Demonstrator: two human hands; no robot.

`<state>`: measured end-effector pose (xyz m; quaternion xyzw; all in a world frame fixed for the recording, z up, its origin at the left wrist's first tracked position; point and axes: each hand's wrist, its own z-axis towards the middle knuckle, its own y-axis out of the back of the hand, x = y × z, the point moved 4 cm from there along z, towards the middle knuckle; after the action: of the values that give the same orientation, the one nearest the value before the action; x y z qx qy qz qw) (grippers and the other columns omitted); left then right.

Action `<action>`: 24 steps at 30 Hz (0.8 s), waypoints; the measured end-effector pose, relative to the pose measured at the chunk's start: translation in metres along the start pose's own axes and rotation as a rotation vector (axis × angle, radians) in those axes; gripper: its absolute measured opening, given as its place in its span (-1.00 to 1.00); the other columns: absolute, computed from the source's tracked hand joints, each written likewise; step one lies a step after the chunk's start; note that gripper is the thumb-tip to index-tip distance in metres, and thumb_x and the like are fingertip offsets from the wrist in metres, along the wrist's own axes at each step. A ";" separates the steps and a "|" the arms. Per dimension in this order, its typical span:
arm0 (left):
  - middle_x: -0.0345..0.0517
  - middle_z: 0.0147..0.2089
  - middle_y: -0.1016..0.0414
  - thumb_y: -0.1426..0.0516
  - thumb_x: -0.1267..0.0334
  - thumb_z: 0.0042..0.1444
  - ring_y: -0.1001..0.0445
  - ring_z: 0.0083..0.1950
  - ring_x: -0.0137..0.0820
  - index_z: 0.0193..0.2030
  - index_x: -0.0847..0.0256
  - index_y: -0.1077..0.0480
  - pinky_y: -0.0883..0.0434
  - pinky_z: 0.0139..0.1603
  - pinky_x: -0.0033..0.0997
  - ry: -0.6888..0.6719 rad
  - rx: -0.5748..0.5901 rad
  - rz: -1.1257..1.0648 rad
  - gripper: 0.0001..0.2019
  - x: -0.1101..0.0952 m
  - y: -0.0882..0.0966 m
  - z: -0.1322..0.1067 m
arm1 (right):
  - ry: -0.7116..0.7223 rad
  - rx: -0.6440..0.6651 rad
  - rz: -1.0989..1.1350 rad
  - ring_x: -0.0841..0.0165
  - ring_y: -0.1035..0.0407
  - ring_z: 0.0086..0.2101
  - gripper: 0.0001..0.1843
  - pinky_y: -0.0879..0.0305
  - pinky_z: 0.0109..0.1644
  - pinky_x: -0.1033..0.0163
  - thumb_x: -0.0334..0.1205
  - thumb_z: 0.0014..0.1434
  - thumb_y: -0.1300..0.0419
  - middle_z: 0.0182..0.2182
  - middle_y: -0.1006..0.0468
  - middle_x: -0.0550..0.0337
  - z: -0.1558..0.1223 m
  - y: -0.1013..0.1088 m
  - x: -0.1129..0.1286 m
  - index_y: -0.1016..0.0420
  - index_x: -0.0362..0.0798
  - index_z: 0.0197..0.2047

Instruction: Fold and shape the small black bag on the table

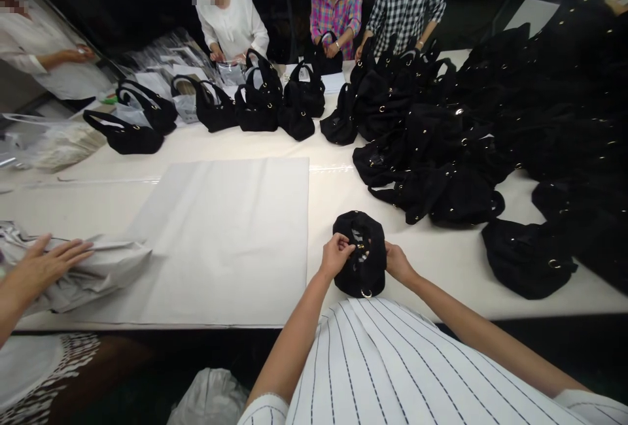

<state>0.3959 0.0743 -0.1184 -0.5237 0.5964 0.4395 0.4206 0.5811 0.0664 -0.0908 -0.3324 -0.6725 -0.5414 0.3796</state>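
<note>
Far left: a co-worker's hand lies flat, fingers spread, on a crumpled sheet of grey wrapping paper at the near edge of the white table. Right of it a large flat paper sheet covers the table's middle. Behind that sheet, a row of black handbags stands upright with handles up, running from the far left toward centre; clear plastic bags lie at the table's left end. Centre, near edge: 1 small black handbag sits on the table just in front of the person's striped shirt, right of the flat sheet, with a metal ring visible at its lower edge. Left hand grips the bag's left side, fingers curled in at the opening near a small gold fitting. Right hand holds the bag's right side, fingers wrapped behind it and mostly hidden, so their spread cannot be told. Right of centre to far right: a large heap of black handbags with gold studs, piled loosely, well apart from the held bag. Far side: 4 people stand at the table, 1 in a checked shirt touching the heap.
</note>
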 end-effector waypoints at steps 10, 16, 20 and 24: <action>-0.35 -0.56 -0.31 -0.22 0.34 -0.04 -0.32 -0.54 -0.55 -0.43 0.20 -0.31 -0.35 -0.48 -0.53 -0.022 0.064 0.095 -0.87 -0.011 -0.013 0.007 | 0.015 -0.019 -0.068 0.13 -0.47 -0.35 -0.75 -0.42 -0.25 0.12 -0.06 0.05 -0.22 -0.43 -0.58 0.13 0.004 -0.005 -0.008 -0.55 -0.08 -0.40; -0.27 -0.42 -0.37 -0.07 0.18 0.16 -0.39 -0.40 -0.50 -0.31 0.19 -0.30 -0.39 -0.32 -0.47 -0.015 -0.164 -0.029 -0.87 0.008 -0.010 -0.007 | 0.091 0.010 -0.121 0.32 -0.34 -0.48 -0.77 -0.31 -0.42 0.27 -0.20 0.07 -0.11 -0.52 -0.46 0.19 0.005 -0.017 0.020 -0.38 -0.05 -0.58; -0.04 -0.14 -0.42 -0.05 0.10 0.19 -0.45 -0.18 -0.38 -0.12 0.21 -0.27 -0.43 -0.10 -0.32 0.075 -0.480 0.086 -0.77 0.016 -0.010 -0.024 | 0.074 -0.007 -0.167 0.34 -0.31 -0.49 -0.81 -0.29 -0.42 0.27 -0.26 0.07 -0.10 -0.54 -0.39 0.21 0.003 -0.022 0.021 -0.36 -0.04 -0.56; 0.19 0.27 -0.22 -0.10 -0.07 0.14 -0.19 0.31 -0.16 0.20 0.25 -0.15 -0.17 0.31 -0.07 0.116 -0.474 0.209 -0.41 0.019 -0.006 -0.026 | 0.081 -0.078 -0.187 0.17 -0.39 -0.15 -0.82 -0.36 -0.03 0.09 -0.14 0.13 -0.15 -0.20 -0.47 0.07 -0.004 -0.015 0.003 -0.51 -0.03 -0.38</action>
<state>0.3985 0.0436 -0.1300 -0.5675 0.5506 0.5773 0.2037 0.5672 0.0592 -0.0951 -0.2606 -0.6632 -0.6132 0.3409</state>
